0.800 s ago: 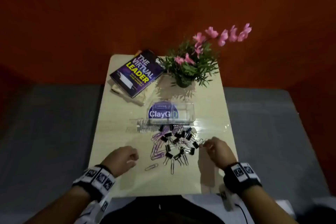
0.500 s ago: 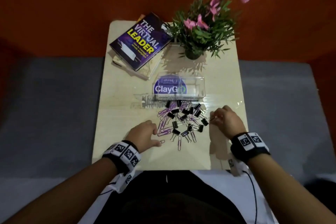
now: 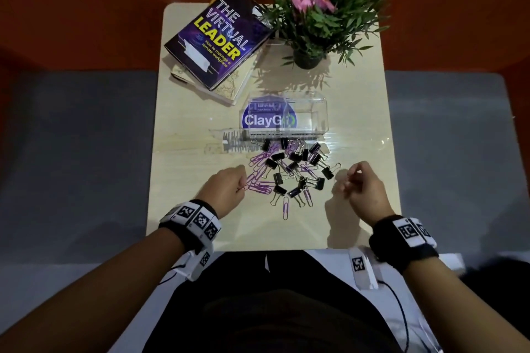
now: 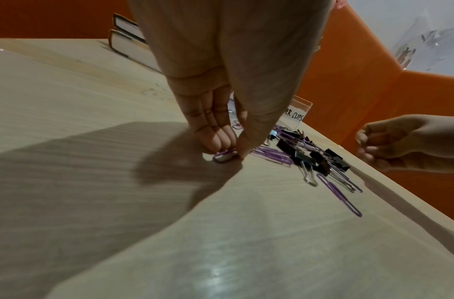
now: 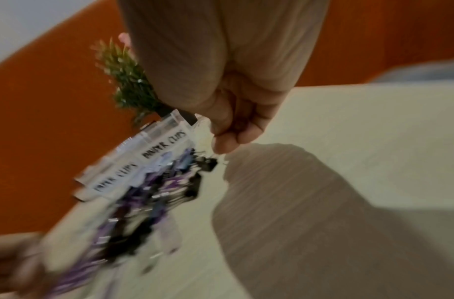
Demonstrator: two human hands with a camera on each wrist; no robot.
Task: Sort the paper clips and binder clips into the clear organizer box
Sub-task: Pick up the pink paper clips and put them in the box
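A mixed pile of purple paper clips and black binder clips (image 3: 295, 169) lies on the pale table (image 3: 183, 169), just in front of the clear organizer box (image 3: 312, 117). The box carries a blue ClayGo sticker and handwritten labels (image 5: 166, 147) on its front wall. My left hand (image 3: 243, 186) is at the pile's left edge. Its thumb and fingertips (image 4: 220, 141) pinch one purple paper clip (image 4: 224, 156) against the table. My right hand (image 3: 348, 178) hovers at the pile's right edge with fingers curled and nothing visible in it. The right wrist view is blurred.
A stack of books (image 3: 220, 43) lies at the back left of the table, and a potted plant with pink flowers (image 3: 312, 23) stands at the back right. A single paper clip (image 3: 285, 207) lies alone nearer me. Orange wall surrounds the table's far side.
My left hand has moved right to the pile's edge and pinched a paper clip. My right hand has drawn slightly back from the binder clips. The head view has come closer.
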